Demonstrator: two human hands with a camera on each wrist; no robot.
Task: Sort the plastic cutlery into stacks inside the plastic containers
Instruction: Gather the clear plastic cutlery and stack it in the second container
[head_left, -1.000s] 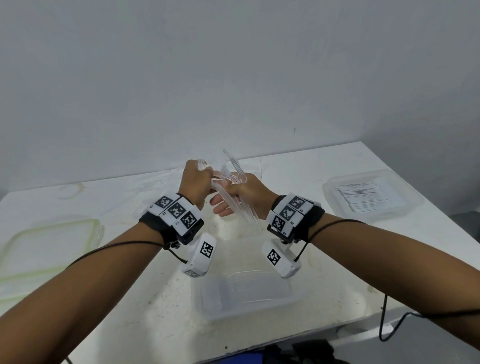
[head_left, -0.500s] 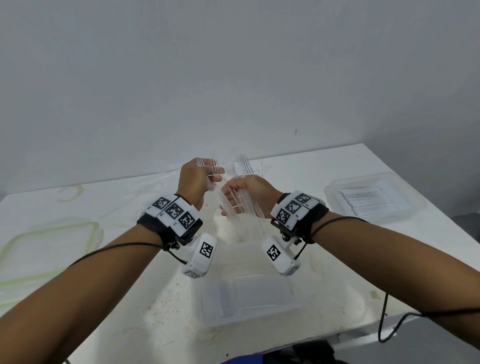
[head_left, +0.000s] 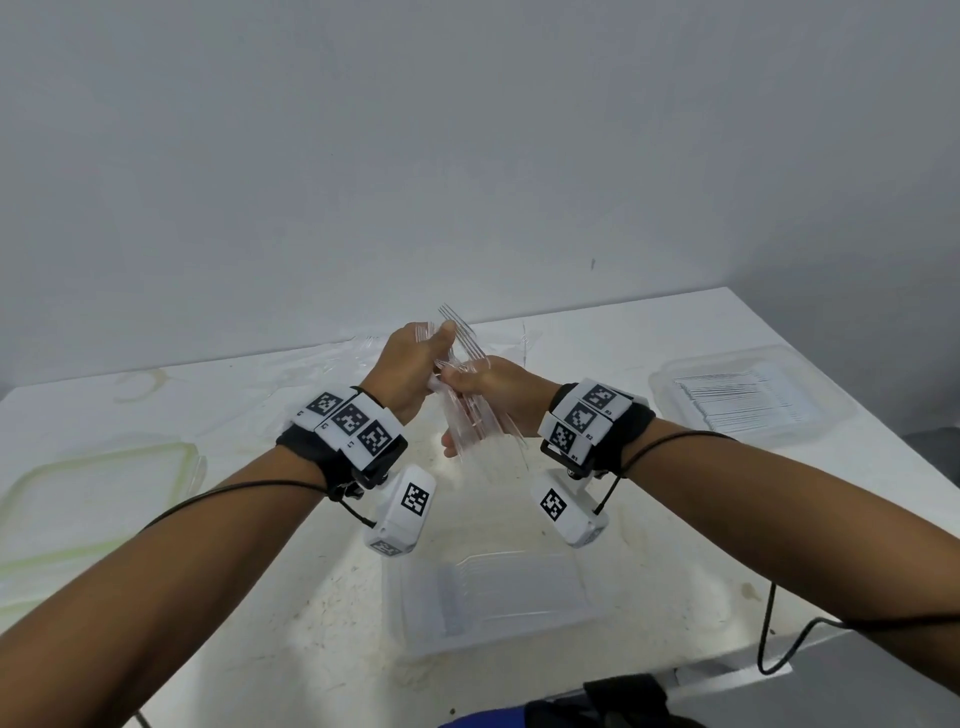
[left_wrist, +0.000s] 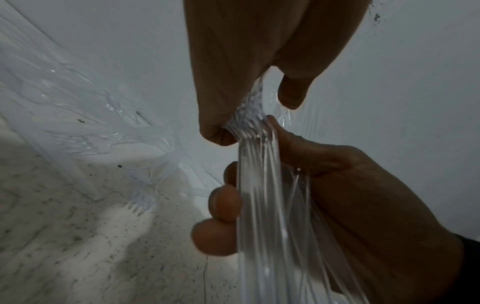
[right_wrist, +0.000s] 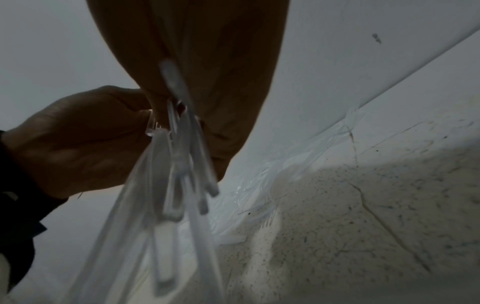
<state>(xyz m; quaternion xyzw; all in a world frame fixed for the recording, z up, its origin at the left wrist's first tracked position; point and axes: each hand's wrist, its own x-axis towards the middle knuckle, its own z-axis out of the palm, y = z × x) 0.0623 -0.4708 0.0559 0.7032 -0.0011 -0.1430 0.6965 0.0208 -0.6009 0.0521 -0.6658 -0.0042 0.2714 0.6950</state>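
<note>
Both hands hold one bundle of clear plastic forks in the air above the table, tines up and handles slanting down toward me. My left hand pinches the fork heads between thumb and fingers. My right hand grips the handles lower down, its fingers curled round them. In the right wrist view the handle ends hang fanned below the right hand. A clear container near the front edge holds stacked clear forks. Another container at the right holds stacked white cutlery.
Loose clear cutlery lies in a pile at the back of the white table, by the wall. A green-rimmed lid lies at the far left. A black cable hangs over the front right edge.
The hands have come closer together and the spread forks are drawn into a tighter bundle. My left hand has shifted up onto the fork heads.
</note>
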